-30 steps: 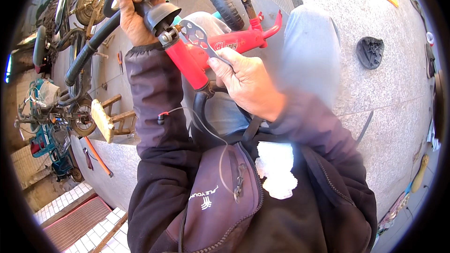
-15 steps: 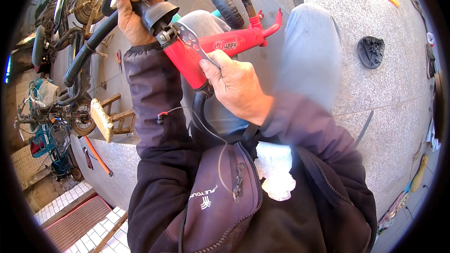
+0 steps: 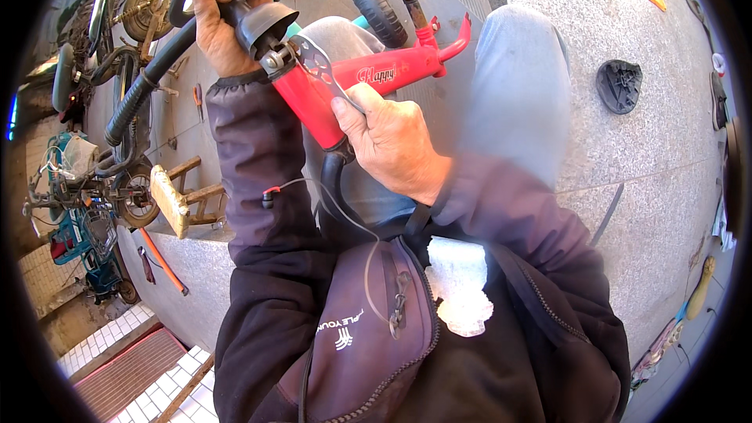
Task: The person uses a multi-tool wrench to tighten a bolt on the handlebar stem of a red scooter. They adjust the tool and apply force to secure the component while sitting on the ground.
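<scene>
Right hand (image 3: 395, 145) pinches flat holed wrench (image 3: 316, 63), head near the clamp end of red frame (image 3: 311, 106). Left hand (image 3: 219, 35) curls round black handlebar (image 3: 153, 78), above-left of frame. Right knee (image 3: 513, 43) close beside frame's far end; broad stone floor (image 3: 666, 149) stretches beyond, right of frame. Handlebar cut by top edge; wrench's lower end hidden in fist. Counts: one wrench, one ridged tyre (image 3: 377, 14) just above frame, one black plastic piece (image 3: 619, 88) well right of it.
</scene>
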`<action>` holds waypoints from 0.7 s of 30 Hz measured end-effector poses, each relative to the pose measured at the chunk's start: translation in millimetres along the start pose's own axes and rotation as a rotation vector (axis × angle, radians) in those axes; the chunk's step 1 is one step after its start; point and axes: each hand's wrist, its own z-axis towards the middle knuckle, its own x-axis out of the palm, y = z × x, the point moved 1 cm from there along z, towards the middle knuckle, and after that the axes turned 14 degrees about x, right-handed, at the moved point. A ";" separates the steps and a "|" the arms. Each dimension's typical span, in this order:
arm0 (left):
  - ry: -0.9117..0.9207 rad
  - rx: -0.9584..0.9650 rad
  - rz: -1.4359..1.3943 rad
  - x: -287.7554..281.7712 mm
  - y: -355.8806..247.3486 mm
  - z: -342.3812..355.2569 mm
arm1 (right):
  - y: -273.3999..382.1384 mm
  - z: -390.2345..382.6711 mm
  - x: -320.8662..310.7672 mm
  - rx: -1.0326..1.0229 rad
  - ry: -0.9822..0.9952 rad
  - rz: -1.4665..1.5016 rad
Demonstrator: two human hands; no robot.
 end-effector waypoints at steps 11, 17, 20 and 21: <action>0.015 -0.016 -0.013 -1.6 0.5 0.3 | 9.3 -1.7 2.4 -0.054 -0.054 -0.137; 0.020 0.016 0.048 6.4 4.2 -3.8 | 9.5 -1.9 -2.9 -0.109 -0.069 -0.247; 0.041 0.023 0.021 3.9 3.9 -2.6 | 12.1 1.4 -5.7 -0.086 -0.016 -0.210; 0.049 0.016 0.003 1.9 3.7 -2.2 | 11.5 1.9 -6.2 -0.077 -0.013 -0.201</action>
